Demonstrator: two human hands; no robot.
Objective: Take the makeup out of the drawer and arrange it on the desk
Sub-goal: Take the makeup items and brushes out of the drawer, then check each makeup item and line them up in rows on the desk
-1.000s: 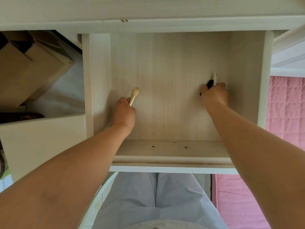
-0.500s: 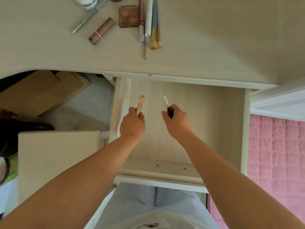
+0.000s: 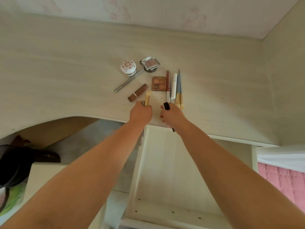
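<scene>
Here, pale wood desk (image 3: pixel 66 66) under floral wallpaper (image 3: pixel 165 12), left hand (image 3: pixel 140 112) gripping brush (image 3: pixel 147 97), right hand (image 3: pixel 171 115) gripping black-capped stick (image 3: pixel 166 106)

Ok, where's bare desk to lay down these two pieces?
Bare pale wooden desk spreads right of the two blue-handled brushes, and left of the silver pen-shaped tube. A narrow gap sits between the brown lipstick tube and the white pencil. The cluster above is crowded.

Pale wallpaper with faint pink flower prints (image 3: pixel 118 12) behind; pink quilted bedcover (image 3: pixel 283 180) at lower right; dark bag (image 3: pixel 18 162) on floor at left, under soft daylight.
</scene>
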